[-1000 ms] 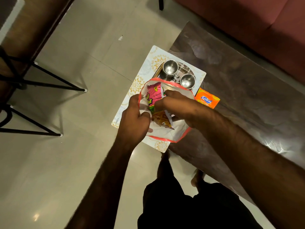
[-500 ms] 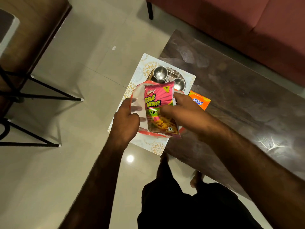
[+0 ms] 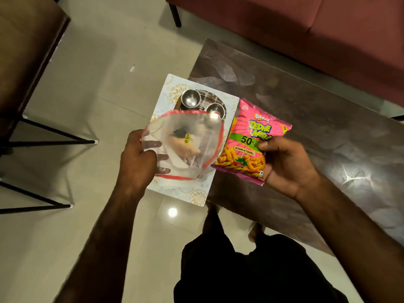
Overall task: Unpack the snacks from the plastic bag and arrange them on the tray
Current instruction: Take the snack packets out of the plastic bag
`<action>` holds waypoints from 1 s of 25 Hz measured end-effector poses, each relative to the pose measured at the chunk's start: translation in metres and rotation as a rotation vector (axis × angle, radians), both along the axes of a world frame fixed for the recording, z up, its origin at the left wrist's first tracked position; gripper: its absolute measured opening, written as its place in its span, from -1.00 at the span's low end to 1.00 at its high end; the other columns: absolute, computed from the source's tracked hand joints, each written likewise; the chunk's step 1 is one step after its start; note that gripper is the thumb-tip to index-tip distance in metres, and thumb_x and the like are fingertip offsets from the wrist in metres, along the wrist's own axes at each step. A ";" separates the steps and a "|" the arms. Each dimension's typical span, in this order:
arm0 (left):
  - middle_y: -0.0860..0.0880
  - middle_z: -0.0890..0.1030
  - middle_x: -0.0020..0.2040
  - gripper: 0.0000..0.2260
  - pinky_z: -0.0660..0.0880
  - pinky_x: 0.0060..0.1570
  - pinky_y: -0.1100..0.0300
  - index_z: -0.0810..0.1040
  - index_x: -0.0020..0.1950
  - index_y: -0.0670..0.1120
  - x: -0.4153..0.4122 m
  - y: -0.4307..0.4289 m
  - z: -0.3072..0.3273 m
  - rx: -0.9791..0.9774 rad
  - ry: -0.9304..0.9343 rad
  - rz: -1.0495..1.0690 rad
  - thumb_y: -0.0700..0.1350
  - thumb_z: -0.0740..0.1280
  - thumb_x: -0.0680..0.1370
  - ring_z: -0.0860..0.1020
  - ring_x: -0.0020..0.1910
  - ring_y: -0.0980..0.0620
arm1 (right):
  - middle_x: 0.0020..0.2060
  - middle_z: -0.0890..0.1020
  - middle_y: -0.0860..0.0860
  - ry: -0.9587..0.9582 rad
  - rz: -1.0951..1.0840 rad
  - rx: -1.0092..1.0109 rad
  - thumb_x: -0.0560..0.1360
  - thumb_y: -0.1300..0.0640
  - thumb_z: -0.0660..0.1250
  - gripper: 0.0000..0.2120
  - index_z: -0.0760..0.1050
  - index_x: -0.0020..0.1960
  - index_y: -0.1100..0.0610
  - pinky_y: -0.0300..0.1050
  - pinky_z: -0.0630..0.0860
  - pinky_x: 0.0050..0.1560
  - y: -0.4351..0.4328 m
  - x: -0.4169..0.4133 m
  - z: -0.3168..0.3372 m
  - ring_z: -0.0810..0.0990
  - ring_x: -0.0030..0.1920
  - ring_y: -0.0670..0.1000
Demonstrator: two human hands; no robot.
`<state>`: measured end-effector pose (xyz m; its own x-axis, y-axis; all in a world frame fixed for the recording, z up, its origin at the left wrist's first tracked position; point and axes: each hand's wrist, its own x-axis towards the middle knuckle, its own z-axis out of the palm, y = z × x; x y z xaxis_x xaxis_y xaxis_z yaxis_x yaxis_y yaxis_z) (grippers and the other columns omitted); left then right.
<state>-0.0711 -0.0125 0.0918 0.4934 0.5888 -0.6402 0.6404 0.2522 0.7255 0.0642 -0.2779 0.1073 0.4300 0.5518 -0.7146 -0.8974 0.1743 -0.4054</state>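
Note:
My left hand point(image 3: 136, 159) grips the rim of a clear plastic bag point(image 3: 185, 136) with a red edge, held open above the white patterned tray point(image 3: 162, 106). A yellow price sticker shows through the bag. My right hand point(image 3: 286, 162) holds a pink snack packet point(image 3: 249, 138) by its right side, just right of the bag and over the dark table. The orange snack box seen earlier is hidden behind the pink packet.
Two steel cups point(image 3: 191, 97) point(image 3: 215, 109) stand on a steel plate at the tray's far end. The dark marble table point(image 3: 317, 119) spreads to the right, a red sofa point(image 3: 306, 29) behind it. Black metal chair legs point(image 3: 43, 132) stand left on the tiled floor.
My right hand has pulled the pink snack packet out of the bag and carried it to the right, over the table. The bag in my left hand now hangs open without it.

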 end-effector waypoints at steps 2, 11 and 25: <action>-0.18 0.59 0.18 -0.44 0.65 -0.32 -0.02 0.41 0.36 -0.02 0.000 0.001 0.001 -0.001 0.002 0.016 -0.45 0.05 0.46 0.71 -0.06 -0.24 | 0.31 0.59 0.25 0.062 -0.102 -0.013 0.38 0.32 0.19 -0.46 0.52 0.36 0.24 0.38 0.54 0.21 -0.016 -0.001 -0.022 0.56 0.32 0.31; -0.19 0.64 0.15 -0.49 0.65 -0.37 0.02 0.44 0.30 0.00 -0.012 0.005 0.003 0.061 0.003 0.014 -0.43 0.09 0.46 0.75 -0.20 -0.15 | -0.44 0.68 0.03 0.194 0.028 -0.649 0.60 0.33 0.19 -0.83 0.51 -0.06 0.16 -0.21 0.55 -0.56 -0.031 -0.036 -0.137 0.67 -0.51 -0.07; -0.11 0.62 0.20 -0.50 0.66 -0.36 0.02 0.41 0.37 -0.01 -0.024 -0.001 -0.003 0.090 0.022 -0.064 -0.44 0.20 0.53 0.75 -0.10 -0.14 | -0.27 0.60 -0.06 0.016 0.187 -0.782 0.60 0.35 0.21 -0.72 0.51 -0.14 0.02 -0.28 0.48 -0.27 0.013 -0.025 -0.196 0.55 -0.30 -0.10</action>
<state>-0.0946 -0.0137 0.0893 0.5182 0.6122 -0.5973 0.6694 0.1444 0.7287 0.0393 -0.2652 -0.0888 0.3668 -0.0493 -0.9290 -0.8901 -0.3089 -0.3350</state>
